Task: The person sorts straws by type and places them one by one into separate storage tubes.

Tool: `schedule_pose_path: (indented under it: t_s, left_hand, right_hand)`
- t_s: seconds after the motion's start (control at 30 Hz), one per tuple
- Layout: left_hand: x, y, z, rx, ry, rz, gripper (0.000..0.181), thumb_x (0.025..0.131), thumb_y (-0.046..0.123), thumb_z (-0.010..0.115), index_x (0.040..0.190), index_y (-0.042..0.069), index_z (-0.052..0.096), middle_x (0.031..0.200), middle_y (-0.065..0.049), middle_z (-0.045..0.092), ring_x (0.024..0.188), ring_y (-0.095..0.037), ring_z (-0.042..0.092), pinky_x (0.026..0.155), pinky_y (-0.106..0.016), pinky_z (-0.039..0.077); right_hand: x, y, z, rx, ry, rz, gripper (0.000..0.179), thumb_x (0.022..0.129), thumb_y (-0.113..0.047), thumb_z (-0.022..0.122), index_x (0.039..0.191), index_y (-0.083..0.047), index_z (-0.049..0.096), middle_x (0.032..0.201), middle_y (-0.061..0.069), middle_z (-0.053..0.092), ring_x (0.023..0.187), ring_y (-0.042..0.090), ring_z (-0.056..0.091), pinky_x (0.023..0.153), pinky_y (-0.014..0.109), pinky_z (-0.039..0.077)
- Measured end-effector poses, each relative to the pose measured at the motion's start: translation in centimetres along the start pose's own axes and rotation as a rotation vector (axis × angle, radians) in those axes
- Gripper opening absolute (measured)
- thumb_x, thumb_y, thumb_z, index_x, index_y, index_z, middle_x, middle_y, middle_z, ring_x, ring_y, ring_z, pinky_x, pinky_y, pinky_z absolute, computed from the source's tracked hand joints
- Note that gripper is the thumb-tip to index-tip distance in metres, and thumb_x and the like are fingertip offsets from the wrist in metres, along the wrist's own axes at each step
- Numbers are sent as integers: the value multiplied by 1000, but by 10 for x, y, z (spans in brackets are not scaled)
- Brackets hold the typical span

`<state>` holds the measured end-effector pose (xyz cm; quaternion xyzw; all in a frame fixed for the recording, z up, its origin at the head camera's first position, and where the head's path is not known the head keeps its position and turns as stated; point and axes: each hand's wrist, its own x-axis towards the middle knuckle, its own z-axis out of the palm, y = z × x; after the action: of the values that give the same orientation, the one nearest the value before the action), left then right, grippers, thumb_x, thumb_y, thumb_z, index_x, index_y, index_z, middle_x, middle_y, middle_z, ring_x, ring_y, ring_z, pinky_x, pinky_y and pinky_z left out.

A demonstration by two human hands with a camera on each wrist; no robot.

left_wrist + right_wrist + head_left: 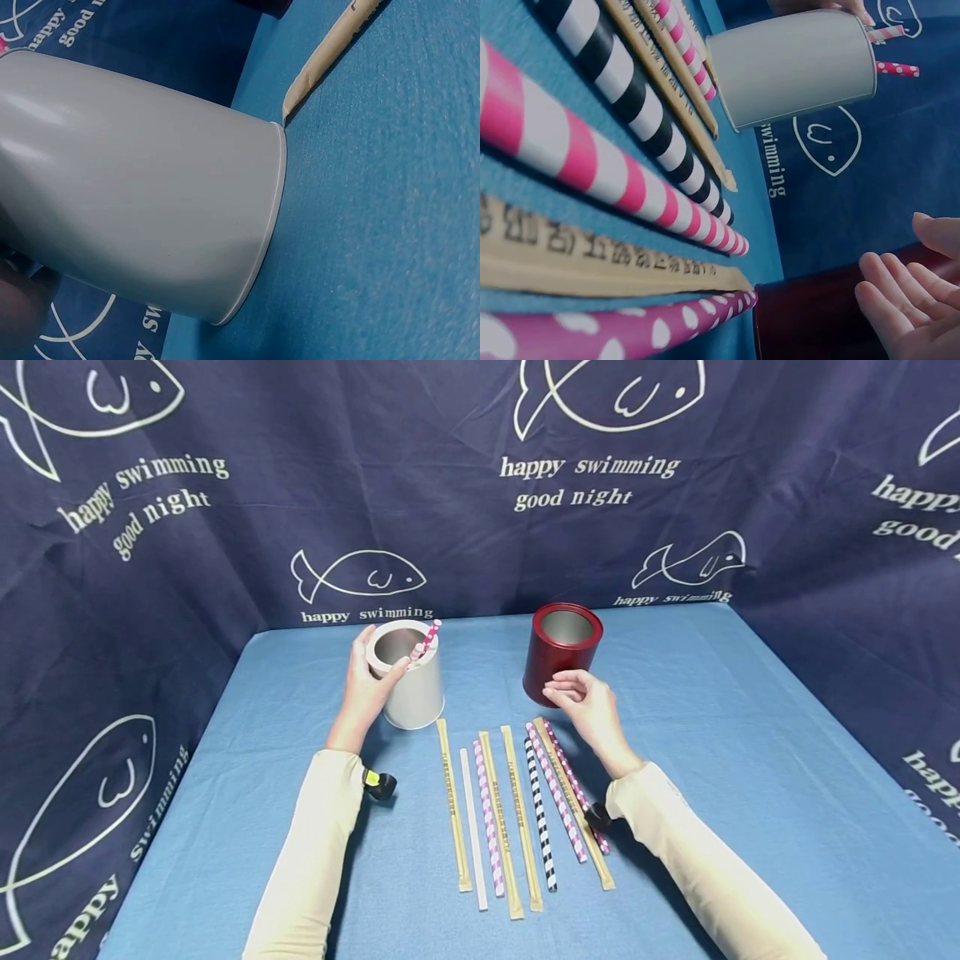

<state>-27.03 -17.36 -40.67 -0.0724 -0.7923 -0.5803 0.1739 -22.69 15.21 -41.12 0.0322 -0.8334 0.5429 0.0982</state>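
Striped, dotted, plain and brown-wrapped drinking straws (521, 818) are lying on blue cloth (697, 752). Beyond them, the right hand (591, 706) is holding nothing, fingers slightly bent; the left hand (366, 689) is gripping an upright, white, cylindrical metal can (417, 695) containing two pink patterned straws (432, 633). Just behind the right hand, a dark-red cylindrical can (545, 653) is standing.

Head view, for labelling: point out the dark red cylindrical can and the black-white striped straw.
Dark red cylindrical can (552, 661), head view: outer wall.
Black-white striped straw (541, 815), head view: mid-length.
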Motion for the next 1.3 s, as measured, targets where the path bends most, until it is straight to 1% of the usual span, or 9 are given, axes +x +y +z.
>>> schedule_pose_path:
  t_s: [0.07,0.17,0.27,0.43,0.57,0.67,0.93,1.17,1.3]
  left_hand:
    - [0,0,0,-2,1,4,80,81,23,69,147,0,29,147,-22,38,135,-33,39,115,-44,29]
    - [0,1,1,-4,5,4,81,80,24,69,147,0,30,146,-22,39,134,-33,39,115,-45,29]
    - [0,1,1,1,8,2,81,80,25,69,147,0,30,146,-22,39,134,-33,40,115,-45,29]
    - [0,0,1,6,7,1,81,81,25,69,147,0,30,146,-22,39,134,-33,40,115,-45,29]
    - [0,0,1,-2,2,-2,80,81,24,68,147,0,30,146,-21,39,133,-33,40,115,-45,30]
    - [0,0,1,-9,0,-6,79,81,22,68,147,0,30,146,-21,39,133,-32,40,115,-45,29]
    - [0,-1,1,-39,4,5,79,81,18,68,146,-2,30,145,-23,38,131,-33,41,114,-44,30]
    - [0,-1,1,-36,6,4,79,81,18,69,146,-2,29,146,-23,38,132,-33,40,115,-44,30]
    - [0,-1,2,-31,5,4,77,82,17,68,146,-2,30,146,-23,38,132,-33,41,115,-44,29]
  right_hand:
    - [-1,2,-1,-28,-10,6,32,87,-17,71,112,2,64,106,22,72,86,6,72,75,4,48]
    - [-2,3,-3,-69,-24,4,32,87,-16,71,112,2,64,105,22,72,93,25,72,75,3,46]
    - [-4,5,-4,-98,-40,1,32,87,-14,71,112,3,64,105,22,72,94,32,71,73,4,46]
    - [-7,8,-8,-155,-61,20,33,87,-17,71,113,2,64,105,19,73,94,30,71,75,9,49]
    - [-7,10,-10,-193,-75,40,34,87,-20,71,113,1,64,105,18,73,94,29,71,81,23,54]
    - [-9,11,-11,-221,-80,53,33,87,-20,71,113,1,65,105,18,73,94,28,71,82,31,55]
    - [-10,13,-13,-246,-118,103,34,87,-20,71,113,1,65,104,18,73,94,28,71,91,43,52]
    - [-12,13,-12,-267,-160,105,31,87,-17,70,109,3,66,103,20,73,93,31,71,90,46,52]
    - [-12,13,-13,-297,-199,113,29,87,-17,70,107,3,66,101,20,73,91,29,70,86,42,53]
